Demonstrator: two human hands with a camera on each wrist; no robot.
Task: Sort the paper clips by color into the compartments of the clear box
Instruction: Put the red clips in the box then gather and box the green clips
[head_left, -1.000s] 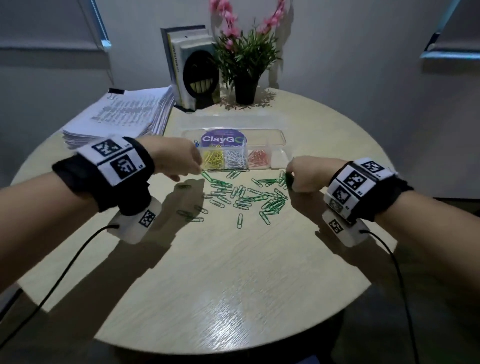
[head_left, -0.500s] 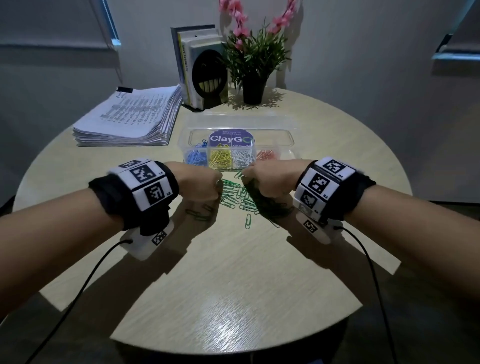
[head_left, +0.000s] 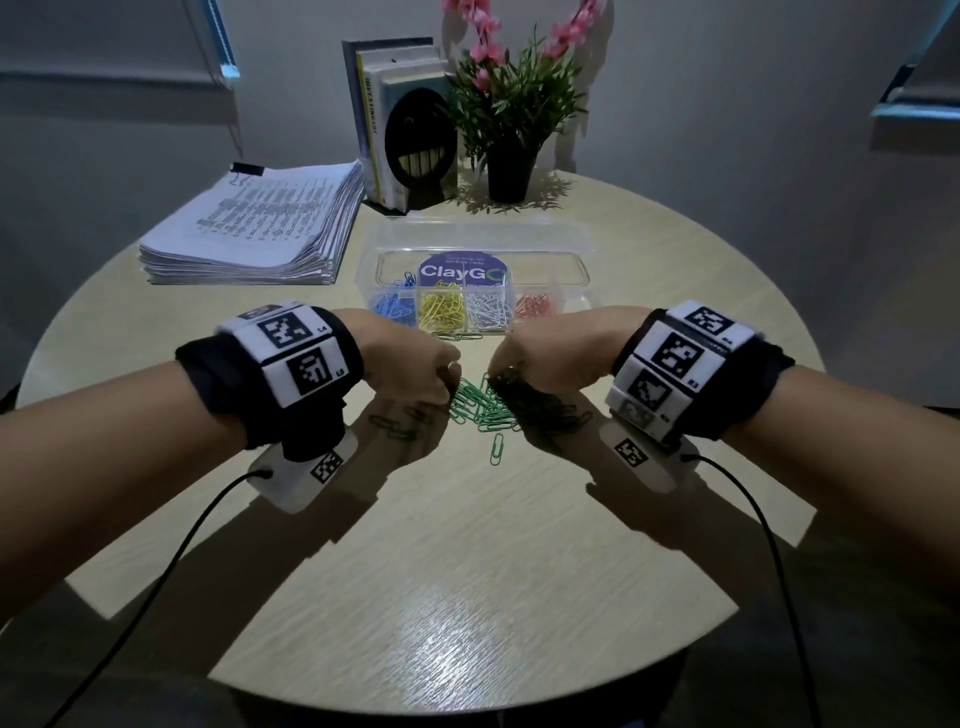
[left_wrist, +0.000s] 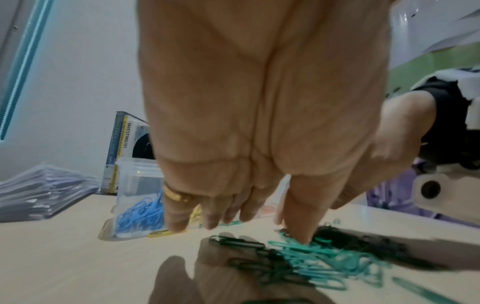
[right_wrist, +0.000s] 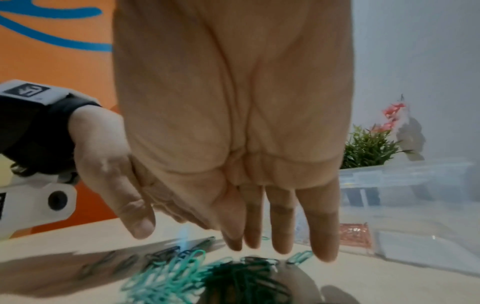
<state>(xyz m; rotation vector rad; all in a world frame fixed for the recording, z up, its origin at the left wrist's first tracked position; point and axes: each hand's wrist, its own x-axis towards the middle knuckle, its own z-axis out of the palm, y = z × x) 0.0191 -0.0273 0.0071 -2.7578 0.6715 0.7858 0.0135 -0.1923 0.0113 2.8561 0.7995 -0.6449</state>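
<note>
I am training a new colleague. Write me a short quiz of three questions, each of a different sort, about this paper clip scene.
1. True or false: the green paper clips lie on the table, not in the clear box.
2. Which colour fills the box's leftmost compartment? A red, B blue, C white.
3. Fill in: the left hand and right hand flank the green pile with straight ____ pointing down.

Key: 1 true; 2 B, the blue paper clips; 3 fingers.
</note>
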